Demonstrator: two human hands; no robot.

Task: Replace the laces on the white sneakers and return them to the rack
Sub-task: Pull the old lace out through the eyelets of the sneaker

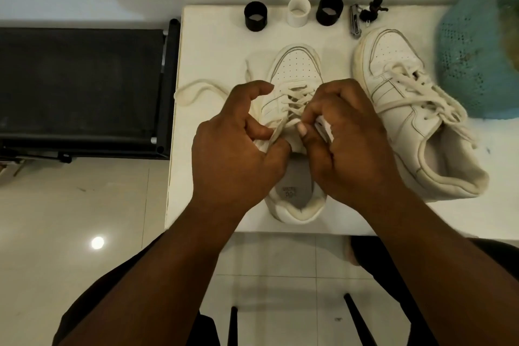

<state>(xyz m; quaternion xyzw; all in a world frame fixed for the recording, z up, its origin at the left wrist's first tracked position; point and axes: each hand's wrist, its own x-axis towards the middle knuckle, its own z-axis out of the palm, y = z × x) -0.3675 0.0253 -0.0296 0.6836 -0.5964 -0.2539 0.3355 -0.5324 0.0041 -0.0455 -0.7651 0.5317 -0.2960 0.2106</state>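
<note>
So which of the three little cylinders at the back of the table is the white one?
The middle one: the white plastic cylinder stands between the two black cylinders, which flank it left and right.

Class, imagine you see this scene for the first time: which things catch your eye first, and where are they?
Two hands, left hand and right hand, meet at centre, pinching a lace on a white sneaker. A second sneaker lies to its right.

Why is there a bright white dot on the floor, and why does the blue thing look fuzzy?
In the head view, the bright dot is a lamp's glare on the shiny floor tile; the blue mesh thing sits at the wide-angle edge, soft and stretched; the hands cast soft shadows on the sneaker.
</note>
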